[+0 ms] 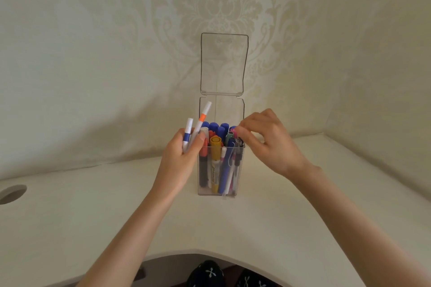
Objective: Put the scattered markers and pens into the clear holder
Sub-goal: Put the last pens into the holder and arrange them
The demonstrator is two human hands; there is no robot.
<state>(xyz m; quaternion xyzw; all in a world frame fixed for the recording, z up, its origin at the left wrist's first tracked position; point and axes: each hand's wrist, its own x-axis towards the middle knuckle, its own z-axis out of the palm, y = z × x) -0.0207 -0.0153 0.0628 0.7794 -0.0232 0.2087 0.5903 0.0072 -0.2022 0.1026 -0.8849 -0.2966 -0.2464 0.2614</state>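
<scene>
A clear square holder (240,170) stands on the white desk, its hinged lid (222,63) flipped up behind it. Several markers and pens stand inside, among them a yellow marker (215,154) and blue-capped ones (217,128). My left hand (180,156), just left of the holder, grips two white pens: one with a blue band (187,133) and one with an orange band (203,116), both pointing up. My right hand (268,140) hovers over the holder's right rim, its fingertips pinched at the top of a pink-capped pen (234,132) standing inside.
The white desk (93,205) runs to a patterned wall behind and a corner at the right. A round cable hole (11,193) sits at the desk's far left. The desk's curved front edge lies close to my body.
</scene>
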